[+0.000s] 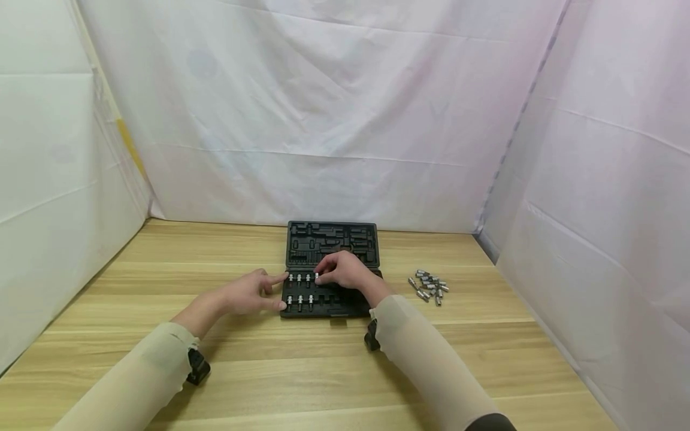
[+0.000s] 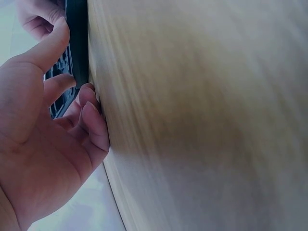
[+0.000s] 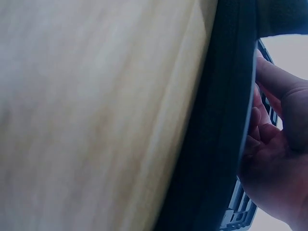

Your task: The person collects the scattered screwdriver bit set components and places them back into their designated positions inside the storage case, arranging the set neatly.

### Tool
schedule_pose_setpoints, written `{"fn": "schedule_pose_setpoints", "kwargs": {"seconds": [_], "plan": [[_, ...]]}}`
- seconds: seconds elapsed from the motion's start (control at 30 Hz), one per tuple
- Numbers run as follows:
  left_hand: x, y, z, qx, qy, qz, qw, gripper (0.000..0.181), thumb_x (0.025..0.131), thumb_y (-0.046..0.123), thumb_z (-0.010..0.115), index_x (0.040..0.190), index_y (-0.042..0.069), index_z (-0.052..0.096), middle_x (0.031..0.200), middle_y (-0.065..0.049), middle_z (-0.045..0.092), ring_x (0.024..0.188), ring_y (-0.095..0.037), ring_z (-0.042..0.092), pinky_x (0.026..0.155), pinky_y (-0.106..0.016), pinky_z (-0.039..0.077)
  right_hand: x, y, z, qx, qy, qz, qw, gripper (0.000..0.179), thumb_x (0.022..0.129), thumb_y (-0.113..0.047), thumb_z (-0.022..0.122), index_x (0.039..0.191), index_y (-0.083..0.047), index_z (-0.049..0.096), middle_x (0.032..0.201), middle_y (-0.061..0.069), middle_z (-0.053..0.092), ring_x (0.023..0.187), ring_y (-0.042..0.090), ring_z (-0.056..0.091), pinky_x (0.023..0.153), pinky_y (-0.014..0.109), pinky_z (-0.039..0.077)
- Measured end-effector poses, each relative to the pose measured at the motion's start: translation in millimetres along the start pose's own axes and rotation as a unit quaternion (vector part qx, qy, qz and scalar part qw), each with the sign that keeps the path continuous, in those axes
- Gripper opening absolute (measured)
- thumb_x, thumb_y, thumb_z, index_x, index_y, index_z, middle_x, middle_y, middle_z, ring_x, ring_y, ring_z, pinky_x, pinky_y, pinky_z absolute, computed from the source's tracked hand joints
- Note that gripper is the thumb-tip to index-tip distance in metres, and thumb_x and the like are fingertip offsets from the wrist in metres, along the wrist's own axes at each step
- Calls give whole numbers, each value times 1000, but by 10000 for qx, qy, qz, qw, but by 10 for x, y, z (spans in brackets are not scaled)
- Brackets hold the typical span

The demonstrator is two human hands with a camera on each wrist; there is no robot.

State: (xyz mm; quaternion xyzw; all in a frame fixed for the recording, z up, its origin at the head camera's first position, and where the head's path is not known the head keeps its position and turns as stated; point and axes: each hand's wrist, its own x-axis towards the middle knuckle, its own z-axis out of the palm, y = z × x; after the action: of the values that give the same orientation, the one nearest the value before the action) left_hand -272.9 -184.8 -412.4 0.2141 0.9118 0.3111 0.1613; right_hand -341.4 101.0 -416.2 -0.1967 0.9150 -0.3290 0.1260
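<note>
An open black tool case lies on the table. Silver bit sockets stand in its slots: three in the back row and three bit sockets in the front row. Over the back row my right hand pinches another bit socket between thumb and fingers, right at its slot. My left hand rests at the case's left side, thumb at the near corner and index finger farther back. The left wrist view shows that hand's other fingers bent beside the case. In the right wrist view, the case wall partly hides my right fingers.
A loose pile of silver bit sockets lies right of the case. The raised lid, with moulded recesses, stands at the back. White sheeting encloses the wooden table at the back and sides.
</note>
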Motion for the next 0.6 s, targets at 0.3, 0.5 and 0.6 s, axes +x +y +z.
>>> {"fn": "schedule_pose_setpoints", "kwargs": {"seconds": [0.3, 0.5, 0.6], "plan": [[5, -8, -8, 63, -32, 46, 10000, 87, 98, 45, 83, 169, 14, 43, 114, -14, 58, 99, -24, 59, 88, -41, 52, 7, 35, -12, 5, 6, -179, 9998, 16, 103, -30, 80, 117, -24, 83, 108, -3, 76, 98, 15, 67, 93, 42, 58], [6, -26, -3, 41, -54, 45, 10000, 88, 98, 46, 82, 169, 14, 42, 113, -14, 58, 98, -24, 58, 88, -41, 52, 8, 14, -10, -83, 32, -178, 9998, 12, 102, -29, 81, 113, -25, 85, 114, -2, 79, 105, 17, 71, 99, 44, 59], [8, -34, 2, 47, -40, 47, 10000, 87, 98, 46, 83, 169, 14, 43, 113, -14, 58, 99, -24, 58, 89, -42, 52, 9, -1, -6, -127, 42, -135, 9998, 12, 102, -28, 81, 112, -25, 86, 120, -2, 80, 113, 20, 72, 103, 46, 59]]}}
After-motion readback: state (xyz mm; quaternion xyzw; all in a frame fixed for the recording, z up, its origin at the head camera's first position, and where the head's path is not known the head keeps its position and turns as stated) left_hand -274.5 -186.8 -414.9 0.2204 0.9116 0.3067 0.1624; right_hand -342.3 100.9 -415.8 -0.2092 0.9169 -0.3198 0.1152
